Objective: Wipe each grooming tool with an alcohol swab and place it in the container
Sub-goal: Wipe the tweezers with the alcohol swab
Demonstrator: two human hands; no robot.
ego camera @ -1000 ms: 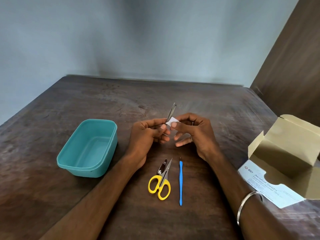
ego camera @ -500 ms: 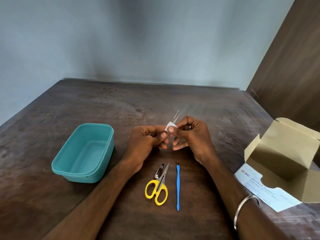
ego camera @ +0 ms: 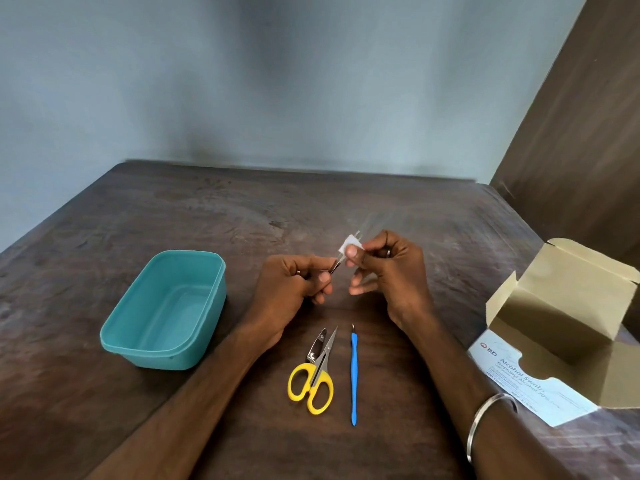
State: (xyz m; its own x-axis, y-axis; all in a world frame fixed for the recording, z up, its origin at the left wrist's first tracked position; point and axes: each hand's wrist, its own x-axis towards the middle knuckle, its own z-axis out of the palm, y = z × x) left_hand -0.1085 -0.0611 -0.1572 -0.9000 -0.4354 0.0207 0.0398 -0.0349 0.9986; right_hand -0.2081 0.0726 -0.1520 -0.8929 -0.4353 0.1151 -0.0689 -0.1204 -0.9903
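We see both hands raised over the middle of a dark wooden table (ego camera: pixel 173 220). The left hand (ego camera: pixel 291 285) is curled closed, its thumb and fingers pinching the near end of a thin metal tool, apparently tweezers (ego camera: pixel 335 265), which slants up and to the right. The right hand (ego camera: pixel 391 271) pinches a small white alcohol swab (ego camera: pixel 349 243) between thumb and forefinger around the upper part of the tweezers, with its remaining fingers loosely spread below; the tool's far tip just shows above the swab and is blurred.

On the table to the left stands a teal container (ego camera: pixel 117 337), rectangular with rounded corners, well apart from the hands, with none of the tools inside it. Near the lower middle lie yellow-handled scissors (ego camera: pixel 313 386), blades pointing away from us, with a small metal nail clipper (ego camera: pixel 317 348) touching their left side. Just beside them on the right lies a slim blue-handled tool (ego camera: pixel 353 379), parallel to the scissors, metal tip pointing away.

At the right edge sits an open cardboard box (ego camera: pixel 561 313), its printed flap reading "Alcohol Swabs". A metal bangle (ego camera: pixel 485 417) circles the right wrist.
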